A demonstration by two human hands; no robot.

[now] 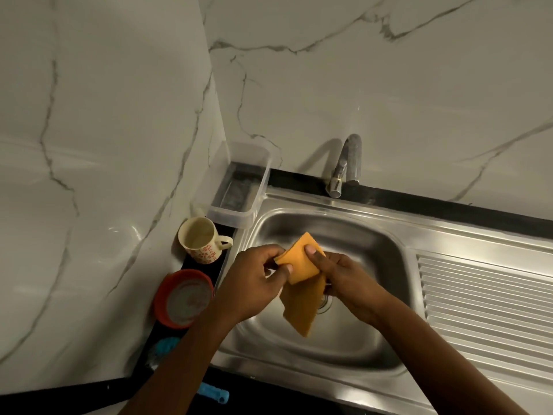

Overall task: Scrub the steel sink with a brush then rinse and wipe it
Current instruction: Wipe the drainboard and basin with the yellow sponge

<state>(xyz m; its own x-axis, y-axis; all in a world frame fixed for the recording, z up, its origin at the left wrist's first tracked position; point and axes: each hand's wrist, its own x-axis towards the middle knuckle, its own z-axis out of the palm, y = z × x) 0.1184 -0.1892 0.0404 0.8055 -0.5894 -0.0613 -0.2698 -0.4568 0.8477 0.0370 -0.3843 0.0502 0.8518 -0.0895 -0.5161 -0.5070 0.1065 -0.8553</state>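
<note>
An orange cloth point(302, 283) hangs folded over the steel sink basin point(371, 259). My left hand point(254, 280) pinches its left edge between thumb and fingers. My right hand point(344, 274) pinches the cloth's right side, thumb on top. The lower half of the cloth dangles above the drain point(325, 304), partly hiding it. A blue brush point(167, 345) lies on the black counter at the lower left, its blue handle point(214, 392) sticking out below my left forearm, which covers its middle.
A steel tap point(347, 163) stands behind the basin. A ribbed drainboard point(484, 298) lies to the right. Left of the sink are a clear plastic container point(239, 214), a cream patterned mug point(200, 239) and a red-rimmed tub point(184, 298). Marble walls close in behind and left.
</note>
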